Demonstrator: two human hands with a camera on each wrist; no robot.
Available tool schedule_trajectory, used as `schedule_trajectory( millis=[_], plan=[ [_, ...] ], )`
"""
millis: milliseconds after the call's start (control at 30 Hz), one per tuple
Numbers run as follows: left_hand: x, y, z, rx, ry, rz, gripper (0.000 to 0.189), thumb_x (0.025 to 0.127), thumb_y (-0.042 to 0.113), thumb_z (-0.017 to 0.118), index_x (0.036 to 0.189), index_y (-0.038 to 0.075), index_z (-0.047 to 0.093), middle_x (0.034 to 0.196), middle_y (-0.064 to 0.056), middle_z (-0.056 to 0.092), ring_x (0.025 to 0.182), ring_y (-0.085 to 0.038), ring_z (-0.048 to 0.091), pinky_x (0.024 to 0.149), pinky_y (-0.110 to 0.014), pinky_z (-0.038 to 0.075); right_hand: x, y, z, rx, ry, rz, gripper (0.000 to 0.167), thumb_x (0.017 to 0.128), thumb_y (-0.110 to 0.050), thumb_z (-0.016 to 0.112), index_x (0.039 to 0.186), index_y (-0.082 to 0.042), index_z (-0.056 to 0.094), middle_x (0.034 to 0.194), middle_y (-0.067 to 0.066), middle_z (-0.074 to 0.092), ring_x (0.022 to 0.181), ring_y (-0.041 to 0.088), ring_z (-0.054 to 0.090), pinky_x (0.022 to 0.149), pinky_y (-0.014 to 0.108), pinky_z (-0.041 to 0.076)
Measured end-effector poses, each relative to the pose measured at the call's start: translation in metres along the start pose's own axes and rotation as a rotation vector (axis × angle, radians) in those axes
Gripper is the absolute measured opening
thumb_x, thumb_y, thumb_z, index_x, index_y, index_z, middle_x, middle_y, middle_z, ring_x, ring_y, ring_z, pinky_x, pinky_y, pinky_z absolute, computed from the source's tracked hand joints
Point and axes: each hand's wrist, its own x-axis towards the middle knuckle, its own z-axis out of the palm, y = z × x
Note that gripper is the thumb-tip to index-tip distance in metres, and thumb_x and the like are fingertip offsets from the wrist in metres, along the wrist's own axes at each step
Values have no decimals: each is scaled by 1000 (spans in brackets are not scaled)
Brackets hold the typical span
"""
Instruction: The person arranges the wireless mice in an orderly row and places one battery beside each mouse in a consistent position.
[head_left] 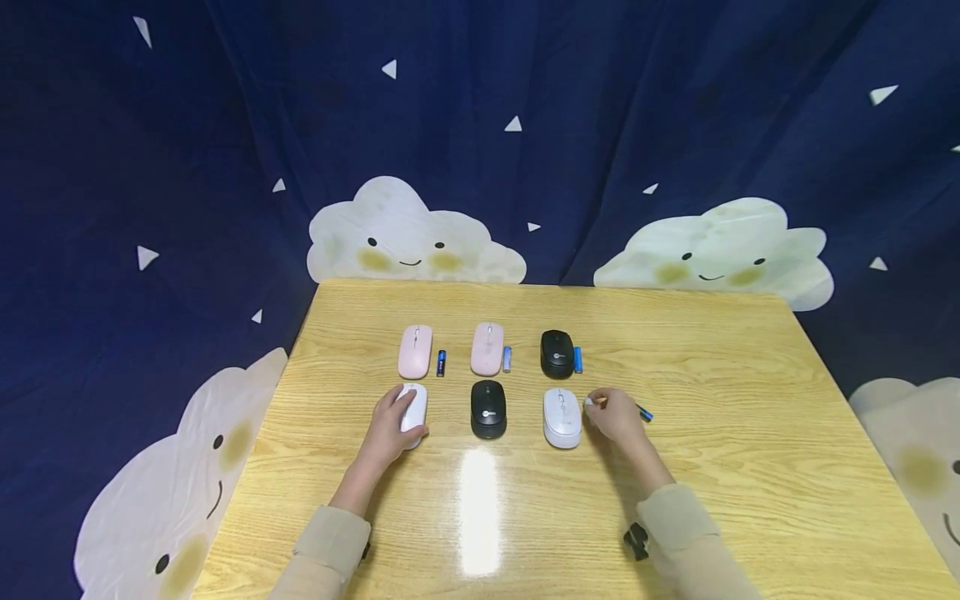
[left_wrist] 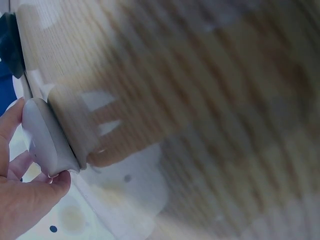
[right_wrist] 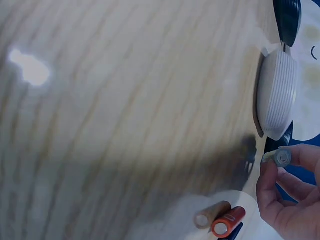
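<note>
At the left of the front row, my left hand (head_left: 387,423) grips a white mouse (head_left: 415,410). In the left wrist view, its thumb and fingertips are at the edges of the white mouse (left_wrist: 45,135). My right hand (head_left: 617,417) is just right of another white mouse (head_left: 562,419). Between thumb and finger it pinches a small pale cylinder (right_wrist: 280,158), whose round end shows a spiral; I cannot tell what it is. Near this hand in the right wrist view lies an orange battery (right_wrist: 228,223). The head view shows a blue-ended battery (head_left: 645,412) partly behind the hand.
A black mouse (head_left: 488,409) sits between the white ones. Behind stand two pink mice, left (head_left: 415,352) and middle (head_left: 487,349), and a black mouse (head_left: 557,354). Beside them lie a dark blue battery (head_left: 441,363) and light blue batteries (head_left: 507,359) (head_left: 577,360).
</note>
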Motion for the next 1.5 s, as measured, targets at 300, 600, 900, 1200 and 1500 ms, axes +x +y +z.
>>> schedule_trajectory(
  millis=[300, 600, 900, 1200, 1500],
  plan=[
    [0, -1, 1, 10, -2, -6, 66, 71, 14, 76, 129, -2, 49, 139, -26, 33, 127, -44, 28, 103, -54, 27, -3, 4, 8, -7, 13, -20, 26, 82, -8, 56, 101, 7, 62, 63, 5, 58, 51, 12, 50, 46, 23, 39],
    [0, -1, 1, 9, 5, 5, 65, 72, 14, 76, 129, -1, 49, 138, -26, 34, 128, -44, 28, 103, -54, 27, -4, 9, 15, -5, 67, -46, 25, 79, -8, 58, 99, 5, 62, 64, 4, 54, 53, 13, 46, 47, 24, 37],
    [0, -2, 1, 6, 2, 2, 65, 72, 14, 76, 129, -1, 49, 139, -26, 33, 128, -44, 27, 104, -54, 26, -7, 11, 23, -8, 151, -73, 21, 81, -7, 58, 98, 3, 63, 67, 4, 54, 57, 15, 47, 50, 24, 38],
    [-1, -1, 0, 10, -2, 0, 65, 72, 14, 76, 129, -2, 48, 138, -26, 33, 128, -44, 27, 103, -54, 27, -6, 16, 29, -18, 183, -91, 19, 84, -8, 57, 98, 2, 62, 68, 4, 54, 59, 16, 48, 49, 25, 38],
    [0, -2, 1, 16, 6, 18, 65, 72, 14, 76, 128, -2, 49, 137, -27, 35, 127, -45, 28, 103, -54, 28, -7, 15, 28, -28, 187, -100, 21, 82, -8, 58, 99, 3, 62, 69, 4, 54, 61, 17, 48, 52, 26, 37]
  ],
)
